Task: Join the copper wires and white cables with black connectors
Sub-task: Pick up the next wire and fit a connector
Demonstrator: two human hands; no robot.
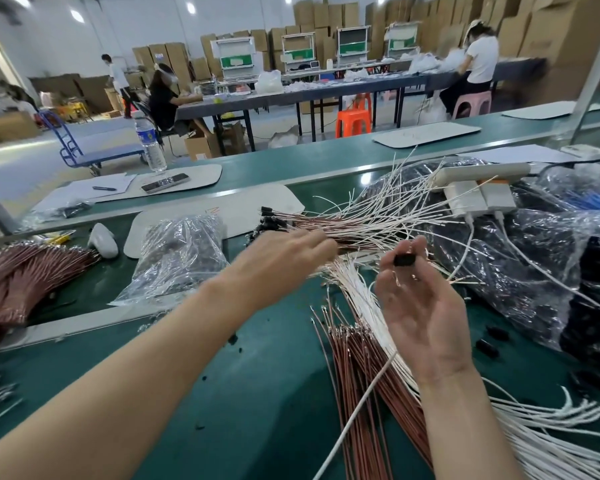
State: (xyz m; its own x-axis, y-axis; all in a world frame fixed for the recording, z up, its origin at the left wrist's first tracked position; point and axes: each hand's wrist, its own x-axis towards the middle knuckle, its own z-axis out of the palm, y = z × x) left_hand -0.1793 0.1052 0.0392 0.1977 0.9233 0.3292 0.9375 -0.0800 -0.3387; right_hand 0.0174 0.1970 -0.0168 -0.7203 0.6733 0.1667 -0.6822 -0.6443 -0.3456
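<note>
Parts light and fiddly: one held, other hand at the pile.
Small black plastic connector [403, 260] is pinched btwn thumb and fingertip of right hand [426, 317], palm up, other fingers loosely spread. Left hand [281, 261] is stretched over the far pile, fingers near straight; any grip underneath can't be told. Thin copper-coloured wires [357, 358] and thin white cables [361, 285] are fanned on green bench top [257, 375]. Judged springy and easily kinked, so best taken just behind the metal tips. Clear plastic bag [177, 251] is filled w/ small dark parts.

Cardboard boxes [326, 15] line the white wall [66, 39] at twelve o'clock, above long dark counters [361, 85]; ceiling lights [77, 16] glow at eleven.
</note>
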